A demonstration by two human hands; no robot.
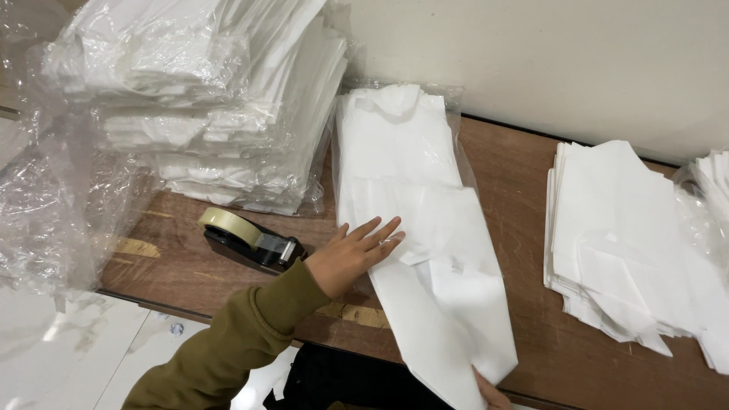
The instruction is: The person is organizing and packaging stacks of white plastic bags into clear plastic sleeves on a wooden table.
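The white folded sheet (pixel 425 250) was laid lengthwise on the brown wooden table (pixel 531 190), its near end hanging over the edge. The left hand (pixel 351 254), fingers spread flat, was pressed on its left edge. The right hand (pixel 490 393) was barely seen beneath the lower corner; its grip could not be told. A black tape dispenser (pixel 250 239) was set just left, plastic-wrapped white stacks (pixel 205 99) behind, loose white sheets (pixel 615 243) at right.

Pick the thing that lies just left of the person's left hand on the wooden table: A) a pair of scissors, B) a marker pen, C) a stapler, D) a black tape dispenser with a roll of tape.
D: a black tape dispenser with a pale roll lies beside the left hand, which rests flat on the white folded sheets.
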